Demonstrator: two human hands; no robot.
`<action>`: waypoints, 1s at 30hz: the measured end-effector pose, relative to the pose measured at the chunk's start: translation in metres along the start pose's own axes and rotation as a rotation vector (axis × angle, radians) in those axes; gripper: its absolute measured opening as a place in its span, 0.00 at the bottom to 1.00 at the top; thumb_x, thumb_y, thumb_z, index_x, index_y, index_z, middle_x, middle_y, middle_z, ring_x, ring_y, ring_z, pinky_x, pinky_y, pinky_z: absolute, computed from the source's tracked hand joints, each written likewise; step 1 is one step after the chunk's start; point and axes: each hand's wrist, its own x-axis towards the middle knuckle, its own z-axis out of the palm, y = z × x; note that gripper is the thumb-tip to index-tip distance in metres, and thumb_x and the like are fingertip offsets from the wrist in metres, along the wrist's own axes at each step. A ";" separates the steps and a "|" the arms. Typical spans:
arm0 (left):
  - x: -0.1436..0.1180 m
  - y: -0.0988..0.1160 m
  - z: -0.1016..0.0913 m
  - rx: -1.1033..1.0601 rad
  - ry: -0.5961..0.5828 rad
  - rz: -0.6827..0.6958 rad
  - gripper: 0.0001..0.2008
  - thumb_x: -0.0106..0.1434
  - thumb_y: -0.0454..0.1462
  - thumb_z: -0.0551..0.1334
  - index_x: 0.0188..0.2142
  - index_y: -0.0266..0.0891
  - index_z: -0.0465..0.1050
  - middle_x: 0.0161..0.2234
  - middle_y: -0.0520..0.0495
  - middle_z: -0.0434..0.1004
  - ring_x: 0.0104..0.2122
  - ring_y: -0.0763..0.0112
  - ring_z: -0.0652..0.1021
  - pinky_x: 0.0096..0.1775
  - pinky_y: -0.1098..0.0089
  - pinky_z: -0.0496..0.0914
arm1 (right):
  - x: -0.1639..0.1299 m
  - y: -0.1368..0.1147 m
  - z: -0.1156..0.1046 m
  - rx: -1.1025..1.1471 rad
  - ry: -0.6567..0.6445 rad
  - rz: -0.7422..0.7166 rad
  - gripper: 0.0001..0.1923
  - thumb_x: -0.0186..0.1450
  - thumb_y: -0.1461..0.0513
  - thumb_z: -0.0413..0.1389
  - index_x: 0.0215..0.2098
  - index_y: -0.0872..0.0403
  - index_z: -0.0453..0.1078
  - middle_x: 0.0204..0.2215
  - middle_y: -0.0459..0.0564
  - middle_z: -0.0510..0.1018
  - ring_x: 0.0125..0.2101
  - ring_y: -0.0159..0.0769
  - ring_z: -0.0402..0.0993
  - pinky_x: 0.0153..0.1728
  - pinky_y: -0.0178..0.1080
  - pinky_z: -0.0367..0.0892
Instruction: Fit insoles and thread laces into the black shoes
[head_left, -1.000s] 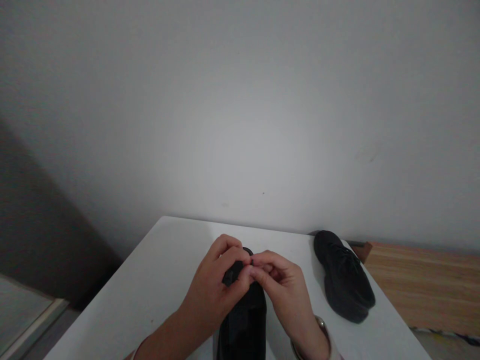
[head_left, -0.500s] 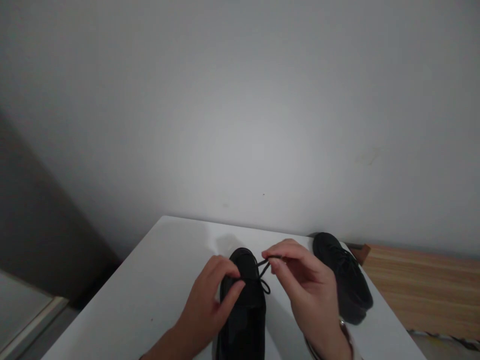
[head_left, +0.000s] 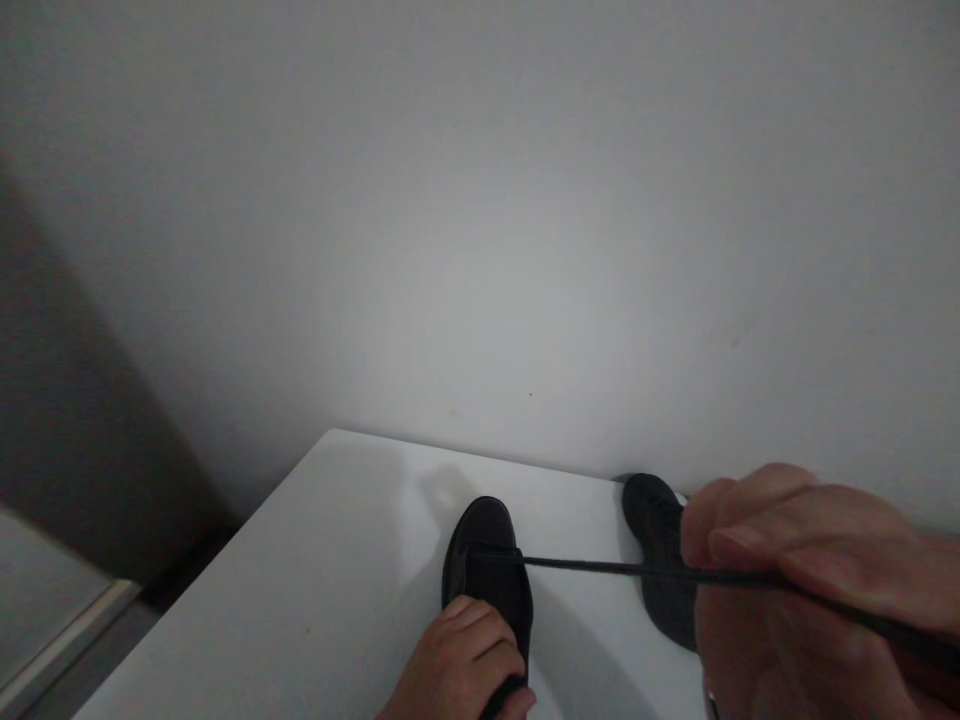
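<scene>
A black shoe (head_left: 491,520) lies on the white table, its toe pointing at the wall. My left hand (head_left: 465,665) is closed on the middle of this shoe, fingers curled over a dark part of it; exactly which part is hard to make out. Close to the camera on the right, my right hand (head_left: 810,580) pinches a black shoelace (head_left: 585,565). The lace runs taut from the front of the shoe's lacing across to the fingers and beyond them to the right edge.
A second black shoe (head_left: 660,550) stands at the table's right side, partly covered by my right hand. Behind the white table (head_left: 360,520) rises a pale wall (head_left: 480,250). A white ledge (head_left: 67,640) shows at lower left.
My right hand has swung right and closer to the camera, drawing the lace out straight; its small loop is gone. My left hand has slid down from the lacing and gripped the shoe.
</scene>
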 end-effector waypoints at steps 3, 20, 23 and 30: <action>0.000 0.004 0.002 0.009 0.033 -0.023 0.04 0.61 0.32 0.60 0.35 0.41 0.74 0.32 0.47 0.80 0.33 0.63 0.77 0.36 0.64 0.69 | -0.001 0.001 0.003 0.097 -0.025 -0.101 0.08 0.68 0.67 0.60 0.44 0.53 0.78 0.31 0.49 0.81 0.27 0.36 0.72 0.29 0.43 0.68; 0.084 -0.047 -0.050 0.112 -0.344 -0.492 0.04 0.58 0.38 0.66 0.31 0.39 0.77 0.33 0.46 0.81 0.34 0.59 0.79 0.36 0.66 0.70 | -0.017 -0.026 0.008 0.074 -0.251 -0.081 0.13 0.64 0.72 0.58 0.43 0.54 0.77 0.30 0.50 0.81 0.29 0.38 0.76 0.30 0.42 0.73; 0.093 -0.058 -0.041 0.100 -0.444 -0.462 0.04 0.55 0.36 0.69 0.32 0.38 0.78 0.32 0.48 0.81 0.33 0.63 0.79 0.35 0.66 0.70 | -0.017 -0.031 0.012 0.072 -0.222 -0.046 0.16 0.61 0.75 0.58 0.43 0.53 0.77 0.30 0.50 0.82 0.29 0.37 0.76 0.31 0.42 0.73; 0.104 -0.052 -0.026 0.061 -0.413 -0.409 0.07 0.56 0.29 0.62 0.30 0.39 0.79 0.32 0.43 0.83 0.34 0.58 0.78 0.37 0.64 0.68 | -0.017 -0.034 0.017 0.100 -0.260 0.018 0.21 0.58 0.77 0.57 0.42 0.51 0.78 0.30 0.49 0.83 0.28 0.37 0.77 0.32 0.41 0.73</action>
